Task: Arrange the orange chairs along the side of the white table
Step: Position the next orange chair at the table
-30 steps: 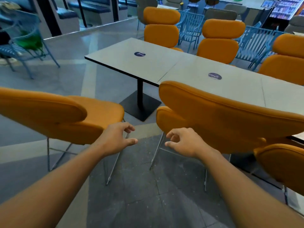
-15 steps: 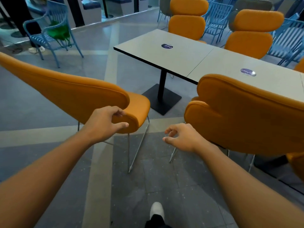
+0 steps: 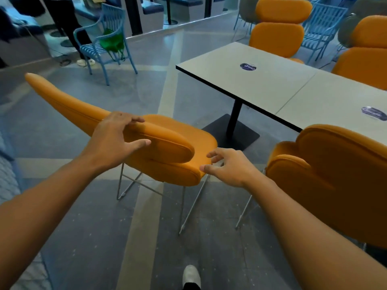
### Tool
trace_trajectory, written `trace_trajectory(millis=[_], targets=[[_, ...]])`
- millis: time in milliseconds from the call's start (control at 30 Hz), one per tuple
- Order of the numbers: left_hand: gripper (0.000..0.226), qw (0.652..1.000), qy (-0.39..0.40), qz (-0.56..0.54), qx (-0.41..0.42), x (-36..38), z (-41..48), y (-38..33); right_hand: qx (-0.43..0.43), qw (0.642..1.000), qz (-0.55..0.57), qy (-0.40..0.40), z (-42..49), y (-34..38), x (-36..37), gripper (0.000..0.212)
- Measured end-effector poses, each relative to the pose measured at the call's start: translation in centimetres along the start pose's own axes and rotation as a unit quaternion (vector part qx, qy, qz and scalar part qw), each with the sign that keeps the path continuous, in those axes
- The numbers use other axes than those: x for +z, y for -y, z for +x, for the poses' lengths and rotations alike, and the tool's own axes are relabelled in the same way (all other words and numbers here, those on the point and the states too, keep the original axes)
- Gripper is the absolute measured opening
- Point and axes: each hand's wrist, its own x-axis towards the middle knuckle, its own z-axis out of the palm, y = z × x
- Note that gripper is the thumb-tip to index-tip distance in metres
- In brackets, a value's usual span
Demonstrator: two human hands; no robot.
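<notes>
An orange chair (image 3: 167, 151) on thin metal legs stands on the floor in front of me, off the end of the white table (image 3: 261, 80). My left hand (image 3: 113, 141) grips the top edge of its backrest, fingers over the far side and thumb on the near face. My right hand (image 3: 228, 168) is at the right edge of the chair's lower cushion, its fingers spread and just touching it. A second orange chair (image 3: 335, 176) stands pushed in at the table's near side on my right. Two more orange chairs (image 3: 276, 36) (image 3: 366, 53) sit along the far side.
A blue metal chair (image 3: 104, 45) with a green bag (image 3: 112, 42) stands at the back left, with a person's legs (image 3: 62, 21) behind it. The table's black base (image 3: 232, 132) sits just beyond the chair. More blue chairs (image 3: 322, 24) are at the back right. My shoe (image 3: 191, 276) shows below.
My view has swung left and closer to the loose chair. My left hand has moved up onto its backrest and closed on it; my right hand has reached over to its right edge.
</notes>
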Motion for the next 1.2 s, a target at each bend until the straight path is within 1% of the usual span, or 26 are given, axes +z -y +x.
trace_trajectory(millis=[100, 200, 333, 400, 500, 600, 667, 733, 833, 900, 1000, 1067, 1133, 1200], targets=[[0.065, 0.999, 0.019, 0.042, -0.008, -0.4, 2.1, 2.4, -0.018, 1.000, 0.013, -0.002, 2.3, 1.3, -0.3, 0.071], [0.075, 0.994, 0.057, 0.089, -0.009, -0.9, 3.8, 4.9, -0.039, 0.998, 0.038, 0.004, 3.9, 3.0, -0.4, 0.081], [0.085, 0.987, 0.086, 0.135, -0.005, -1.6, 5.2, 8.3, -0.070, 0.996, 0.052, 0.015, 5.4, 5.7, -0.2, 0.087], [0.086, 0.985, 0.093, 0.148, -0.001, -2.0, 5.7, 10.0, -0.088, 0.995, 0.047, 0.011, 5.9, 7.1, 0.0, 0.088], [0.081, 0.982, 0.102, 0.160, 0.006, -2.6, 6.5, 12.5, -0.102, 0.994, 0.031, 0.009, 7.0, 9.5, 0.9, 0.087], [0.075, 0.983, 0.104, 0.149, 0.020, -3.2, 7.4, 14.8, -0.108, 0.994, 0.016, 0.004, 8.0, 11.9, 2.1, 0.081], [0.073, 0.984, 0.109, 0.136, 0.031, -3.5, 8.1, 16.2, -0.117, 0.993, -0.013, -0.014, 8.3, 13.5, 3.0, 0.071], [0.073, 0.984, 0.116, 0.130, 0.039, -3.9, 8.7, 17.4, -0.126, 0.989, -0.060, -0.048, 8.4, 14.9, 3.9, 0.061], [0.076, 0.981, 0.127, 0.137, 0.055, -4.0, 9.4, 19.0, -0.114, 0.981, -0.122, -0.094, 8.8, 16.5, 5.1, 0.051], [0.079, 0.978, 0.134, 0.148, 0.062, -3.9, 9.7, 19.7, -0.096, 0.976, -0.157, -0.114, 9.0, 17.2, 6.0, 0.052], [0.083, 0.975, 0.122, 0.168, 0.079, -3.3, 9.9, 20.3, -0.061, 0.967, -0.199, -0.145, 9.3, 18.2, 7.3, 0.063], [0.082, 0.973, 0.109, 0.174, 0.105, -3.1, 10.1, 20.7, -0.037, 0.959, -0.224, -0.171, 9.6, 18.5, 8.0, 0.069], [0.078, 0.972, 0.105, 0.168, 0.130, -3.1, 10.3, 20.9, -0.023, 0.948, -0.245, -0.200, 9.7, 18.3, 8.1, 0.070], [0.078, 0.971, 0.103, 0.162, 0.143, -3.3, 10.9, 21.0, -0.015, 0.941, -0.260, -0.217, 10.0, 18.1, 8.1, 0.071]])
